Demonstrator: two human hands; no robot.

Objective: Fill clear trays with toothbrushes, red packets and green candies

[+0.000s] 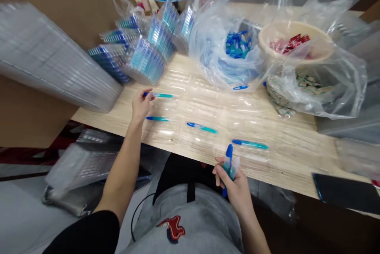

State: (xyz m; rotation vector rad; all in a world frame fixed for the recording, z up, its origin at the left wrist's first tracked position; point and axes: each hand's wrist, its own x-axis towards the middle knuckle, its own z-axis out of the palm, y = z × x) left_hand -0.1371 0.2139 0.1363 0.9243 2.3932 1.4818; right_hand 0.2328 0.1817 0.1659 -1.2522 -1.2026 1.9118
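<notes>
My left hand (141, 105) pinches the dark blue end of a blue-and-teal pen (164, 95) over the clear plastic blister trays (204, 101) on the table. Just below it lies another pen (157, 119) of the same kind. Farther right rest a third pen (202, 128) and one more pen (251, 144), each in a tray. Near the table's front edge, my right hand (233, 181) is closed around several pens (228, 161), blue ends sticking out. Their exact count is hidden by the fingers.
Filled clear packs (145, 60) stand stacked at the back left beside a tall stack of clear trays (56, 56). Plastic bags hold blue pieces (237, 44) and patterned packets (311, 84). A cream basin (264, 38) contains red pieces. A dark phone (347, 192) lies front right.
</notes>
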